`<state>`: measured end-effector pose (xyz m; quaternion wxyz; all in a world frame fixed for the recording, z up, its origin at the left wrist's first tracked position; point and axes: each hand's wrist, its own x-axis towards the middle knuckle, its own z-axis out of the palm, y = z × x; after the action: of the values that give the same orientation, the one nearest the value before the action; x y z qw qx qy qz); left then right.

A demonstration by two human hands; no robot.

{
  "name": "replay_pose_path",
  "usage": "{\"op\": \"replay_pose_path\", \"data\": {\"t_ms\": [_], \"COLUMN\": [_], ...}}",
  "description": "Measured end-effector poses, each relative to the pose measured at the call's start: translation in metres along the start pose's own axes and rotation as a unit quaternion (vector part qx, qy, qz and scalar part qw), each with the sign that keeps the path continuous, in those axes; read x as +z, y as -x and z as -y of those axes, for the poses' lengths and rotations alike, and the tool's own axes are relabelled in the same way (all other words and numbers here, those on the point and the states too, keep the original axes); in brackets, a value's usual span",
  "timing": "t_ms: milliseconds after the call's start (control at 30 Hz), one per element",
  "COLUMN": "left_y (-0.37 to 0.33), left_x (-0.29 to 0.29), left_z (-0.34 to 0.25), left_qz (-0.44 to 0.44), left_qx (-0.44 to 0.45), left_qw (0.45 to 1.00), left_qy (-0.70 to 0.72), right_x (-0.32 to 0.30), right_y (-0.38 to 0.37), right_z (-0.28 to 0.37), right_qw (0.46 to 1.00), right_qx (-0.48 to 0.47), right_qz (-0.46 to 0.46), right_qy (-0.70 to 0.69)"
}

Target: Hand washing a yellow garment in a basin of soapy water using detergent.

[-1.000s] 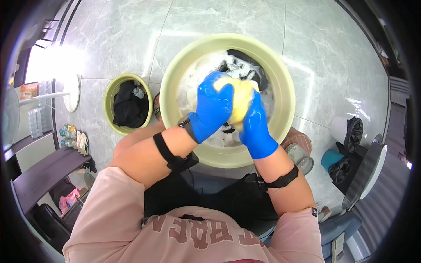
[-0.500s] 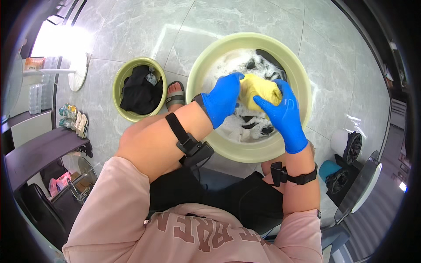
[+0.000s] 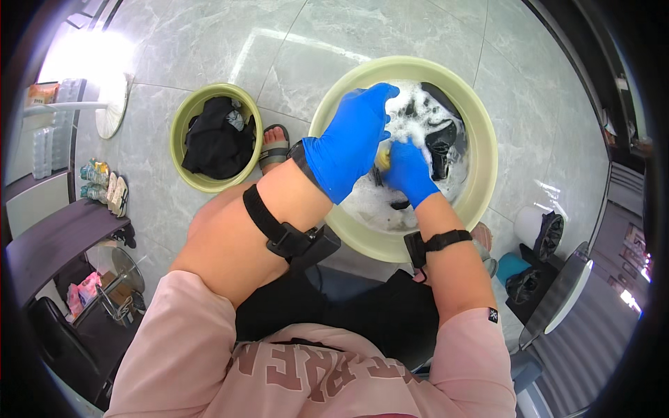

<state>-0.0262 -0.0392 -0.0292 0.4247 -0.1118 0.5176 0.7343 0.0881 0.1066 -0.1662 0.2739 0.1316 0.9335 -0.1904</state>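
- left hand (image 3: 352,143) held over the tub (image 3: 486,157), grip kinda spread
- right hand (image 3: 410,171) dunked in suds (image 3: 380,209) by yellow cloth (image 3: 382,157), its grip can't be told

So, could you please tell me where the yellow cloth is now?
In the head view, right of centre, a small patch of the yellow cloth shows inside the large basin, between the left hand and right hand.
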Motion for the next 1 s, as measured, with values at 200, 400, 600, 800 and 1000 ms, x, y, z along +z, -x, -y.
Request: {"op": "replay_pose_path", "data": {"t_ms": [200, 400, 600, 800, 1000], "left_y": [0.007, 0.012, 0.008, -0.003, -0.013], "left_x": [0.012, -0.004, 0.013, 0.003, 0.024], "left_z": [-0.002, -0.003, -0.011, 0.008, 0.001], "left_qz": [0.014, 0.067, -0.005, 0.046, 0.002], "left_qx": [-0.002, 0.061, 0.028, 0.087, 0.024], "left_qw": [0.999, 0.996, 0.999, 0.995, 0.999], "left_qy": [0.031, -0.007, -0.032, -0.031, -0.032], "right_x": [-0.008, -0.090, -0.098, -0.040, 0.001], "right_y": [-0.003, 0.054, 0.085, 0.036, 0.003], "right_z": [-0.027, -0.008, -0.009, 0.002, 0.001], "right_qw": [0.988, 0.963, 0.945, 0.982, 0.988], "right_qx": [-0.052, -0.053, -0.072, -0.006, -0.022], "right_qz": [-0.106, -0.166, -0.301, -0.155, -0.025], "right_qy": [-0.101, -0.207, -0.108, 0.105, 0.151]}}
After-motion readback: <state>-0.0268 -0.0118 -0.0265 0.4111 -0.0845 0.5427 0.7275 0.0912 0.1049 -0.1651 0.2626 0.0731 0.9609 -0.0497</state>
